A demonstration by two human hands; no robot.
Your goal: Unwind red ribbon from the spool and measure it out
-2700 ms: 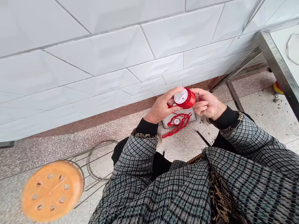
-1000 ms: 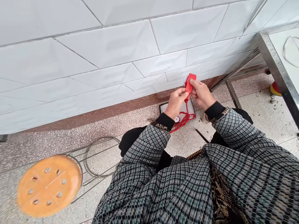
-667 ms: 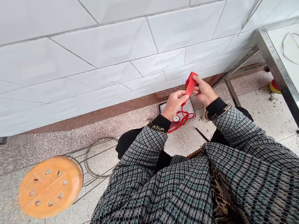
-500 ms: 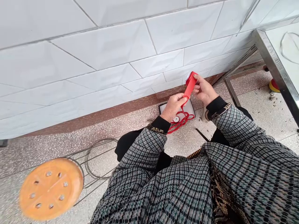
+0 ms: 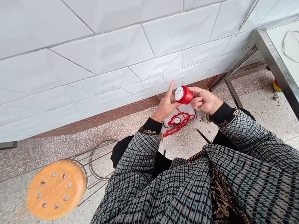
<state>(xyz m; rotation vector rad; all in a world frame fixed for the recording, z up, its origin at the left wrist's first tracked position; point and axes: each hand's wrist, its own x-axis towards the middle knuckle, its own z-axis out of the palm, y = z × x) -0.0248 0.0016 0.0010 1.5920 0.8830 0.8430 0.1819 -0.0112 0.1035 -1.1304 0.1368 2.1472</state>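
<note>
A spool of red ribbon (image 5: 187,95), its white round label facing up and to the left, is tilted between my two hands. My right hand (image 5: 205,100) grips its right side with thumb and fingers. Against its left and lower side is my left hand (image 5: 164,107), the thumb beneath the spool and the index finger stretched upward. Below the hands, a loose tangle of red ribbon (image 5: 181,124) lies over a whitish flat tray or box (image 5: 193,114) with a dark edge. A small white disc (image 5: 177,120) with a dark centre rests among the loops.
An orange round stool seat (image 5: 57,189) with holes and metal legs lies on its side at lower left. A metal-framed table (image 5: 272,62) stands at right. White tiled wall (image 5: 116,56) rises in front. A red and yellow object (image 5: 277,85) sits under the table.
The spool has turned so its label faces up, and it has come lower. The flat ribbon stretch between my hands is gone from view. My left index finger has lifted.
</note>
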